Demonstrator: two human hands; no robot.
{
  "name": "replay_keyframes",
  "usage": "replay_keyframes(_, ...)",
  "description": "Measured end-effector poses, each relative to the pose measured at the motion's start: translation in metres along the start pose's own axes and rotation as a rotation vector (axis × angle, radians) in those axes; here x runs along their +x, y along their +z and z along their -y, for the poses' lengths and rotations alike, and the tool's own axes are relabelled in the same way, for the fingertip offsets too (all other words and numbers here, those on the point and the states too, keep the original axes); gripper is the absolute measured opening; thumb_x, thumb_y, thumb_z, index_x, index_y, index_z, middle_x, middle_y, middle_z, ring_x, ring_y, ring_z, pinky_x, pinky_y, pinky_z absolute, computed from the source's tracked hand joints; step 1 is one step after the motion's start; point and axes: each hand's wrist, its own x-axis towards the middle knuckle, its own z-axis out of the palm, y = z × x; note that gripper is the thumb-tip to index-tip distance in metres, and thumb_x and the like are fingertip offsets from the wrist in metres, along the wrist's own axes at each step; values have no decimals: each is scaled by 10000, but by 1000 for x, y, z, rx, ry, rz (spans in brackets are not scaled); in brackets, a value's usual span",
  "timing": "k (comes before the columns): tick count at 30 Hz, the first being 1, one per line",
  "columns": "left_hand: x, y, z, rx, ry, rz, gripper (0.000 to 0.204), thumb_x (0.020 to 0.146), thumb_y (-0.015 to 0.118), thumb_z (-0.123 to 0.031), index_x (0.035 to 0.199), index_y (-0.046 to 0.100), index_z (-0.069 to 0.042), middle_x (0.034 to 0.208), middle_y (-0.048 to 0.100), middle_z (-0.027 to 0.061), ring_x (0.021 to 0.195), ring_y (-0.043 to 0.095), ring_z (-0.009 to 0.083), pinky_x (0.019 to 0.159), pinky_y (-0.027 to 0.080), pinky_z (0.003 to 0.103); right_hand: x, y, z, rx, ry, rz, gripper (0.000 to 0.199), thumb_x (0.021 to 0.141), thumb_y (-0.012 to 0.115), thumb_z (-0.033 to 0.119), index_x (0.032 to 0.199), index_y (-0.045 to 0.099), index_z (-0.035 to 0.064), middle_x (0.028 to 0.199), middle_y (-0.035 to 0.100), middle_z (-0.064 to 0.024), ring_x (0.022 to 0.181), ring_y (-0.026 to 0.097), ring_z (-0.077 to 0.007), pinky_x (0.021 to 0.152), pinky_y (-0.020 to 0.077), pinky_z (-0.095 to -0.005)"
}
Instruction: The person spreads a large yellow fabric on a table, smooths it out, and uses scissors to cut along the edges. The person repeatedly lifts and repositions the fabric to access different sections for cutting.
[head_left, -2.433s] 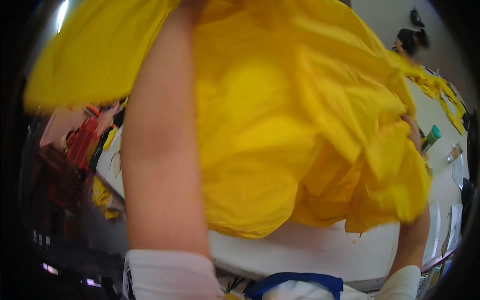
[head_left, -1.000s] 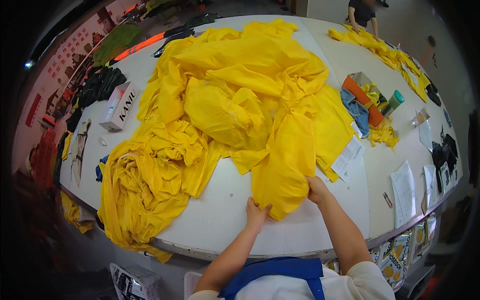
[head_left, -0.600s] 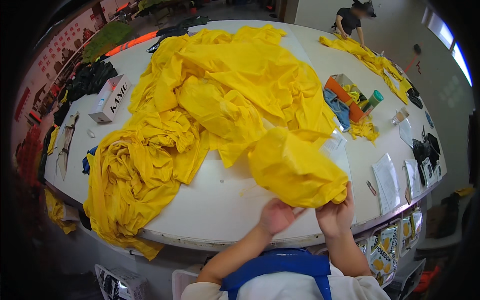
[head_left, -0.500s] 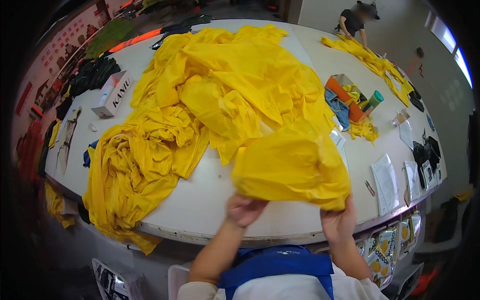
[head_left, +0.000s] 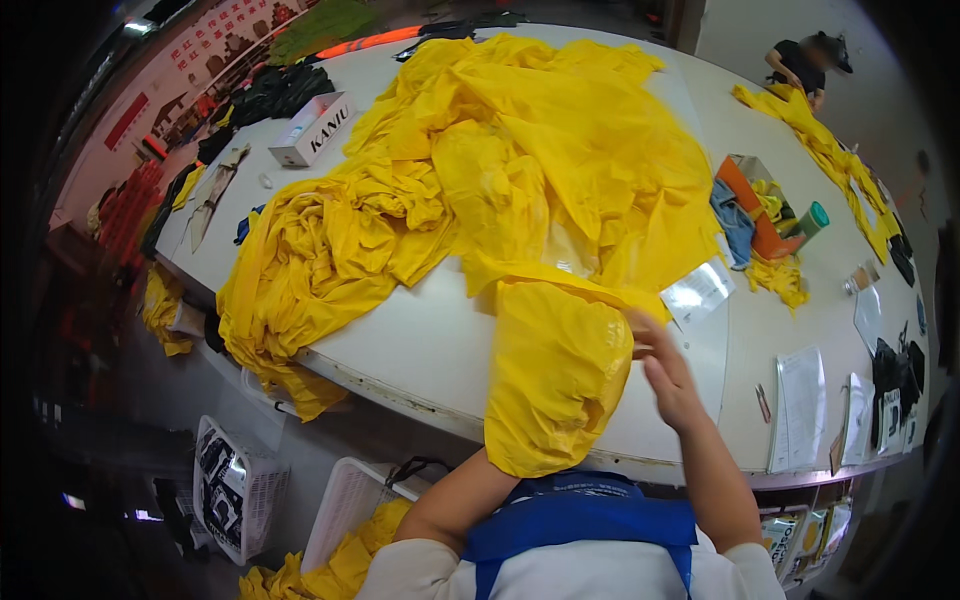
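Head view: a yellow garment piece (head_left: 555,375) is seen draped over the near edge of the white desk (head_left: 420,350), just in front of the large yellow pile (head_left: 520,170). The right hand (head_left: 665,365), fingers spread, is laid against its right edge. The left hand is hidden beneath it, so its grip cannot be told. The fabric is judged thin, light, soft and rather slippery; it is best taken at a hem.

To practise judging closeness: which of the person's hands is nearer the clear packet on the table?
Right. The right hand is just beside the clear packet; the left hand is hidden under the yellow garment.
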Motion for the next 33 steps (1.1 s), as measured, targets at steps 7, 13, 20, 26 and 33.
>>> replay_keyframes(7, -1, -15, -12, -165, -76, -21, 459, 771, 658, -314, 1174, 574, -112, 1137, 578, 145, 1080, 516, 359, 970, 376, 461, -24, -7, -54, -228, 332, 310, 625, 862, 528, 538, 1155, 507, -14, 1134, 551, -187, 1078, 515, -313, 927, 397, -375)
replay_keyframes(13, 12, -39, -23, 412, 176, 196, 590, 810, 632, -399, 1302, 484, -109, 1233, 542, 152, 1144, 493, 337, 1005, 363, 433, -83, 33, -91, -832, -260, -273, 805, 677, 772, 360, 1306, 405, 18, 1314, 427, -212, 1231, 387, -384, 1018, 309, -422)
replay_keyframes(20, -117, 52, 65, -667, -473, 451, 641, 897, 543, -414, 1423, 326, -118, 1411, 398, 131, 1325, 338, 265, 1089, 276, 388, -68, -27, -119, -542, -227, -506, 298, 770, 652, 13, 1036, 521, 38, 1000, 519, -94, 876, 524, -200, 805, 434, -280)
replay_keyframes(26, -152, 37, 86, -184, -903, 139, 715, 676, 789, -121, 1241, 363, -17, 1193, 484, 205, 1182, 460, 288, 909, 427, 434, -145, -75, -148, 143, 309, -771, 208, 845, 559, -19, 1048, 553, 28, 1030, 592, -96, 937, 587, -215, 813, 488, -305)
replay_keyframes(33, -119, 62, 118, 317, -11, 470, 473, 712, 712, -362, 1094, 573, -122, 1229, 520, 17, 1216, 434, 190, 938, 305, 485, -105, -51, -103, 725, 280, -719, 146, 929, 489, 91, 1052, 535, 28, 1024, 607, -104, 939, 602, -201, 847, 493, -302)
